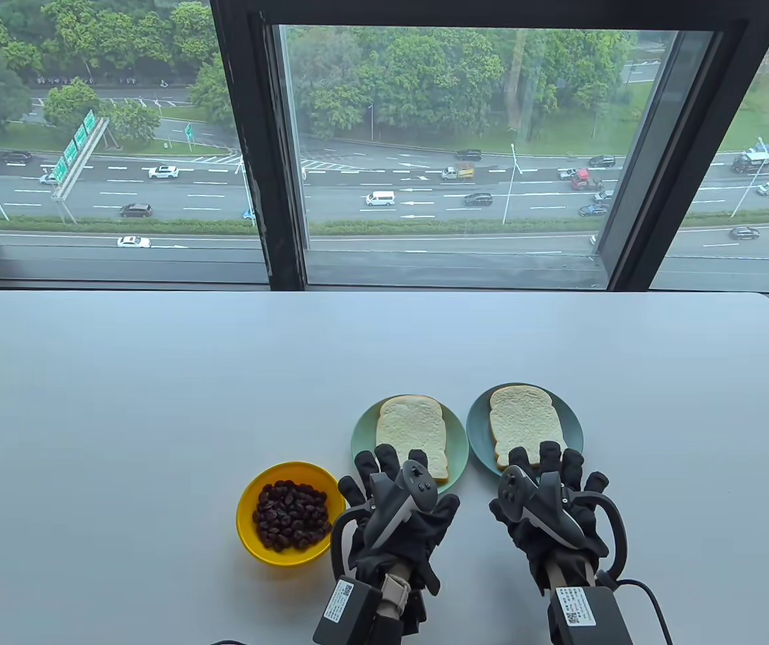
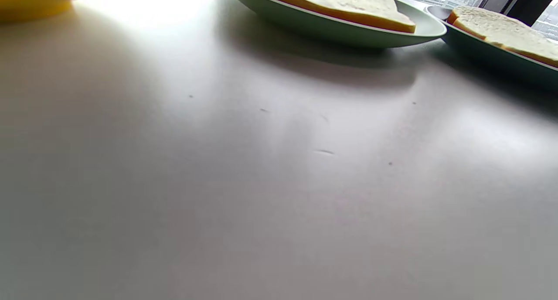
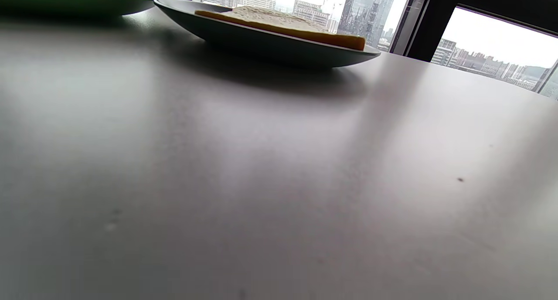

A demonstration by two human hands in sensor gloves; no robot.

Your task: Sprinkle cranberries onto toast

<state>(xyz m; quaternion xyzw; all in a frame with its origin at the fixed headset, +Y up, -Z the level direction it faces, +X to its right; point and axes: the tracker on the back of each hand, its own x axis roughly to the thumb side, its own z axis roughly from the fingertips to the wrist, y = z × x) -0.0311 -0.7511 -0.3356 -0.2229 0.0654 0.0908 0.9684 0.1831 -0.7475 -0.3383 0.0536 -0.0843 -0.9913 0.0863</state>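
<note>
Both grips are lying released, fingers spread and grasping nothing: the left hand (image 1: 394, 514) and the right hand (image 1: 552, 504) are resting palm down on the white desk (image 1: 156, 390), side by side at its near edge. Their fingertips are overlapping the near ends of two toast slices, the left toast (image 1: 411, 430) sitting on a pale green plate (image 1: 362, 437), the right toast (image 1: 525, 420) on a teal plate (image 1: 572, 420). The cranberries (image 1: 290, 514) are sitting in a yellow bowl (image 1: 250, 537) just left of the left hand.
</note>
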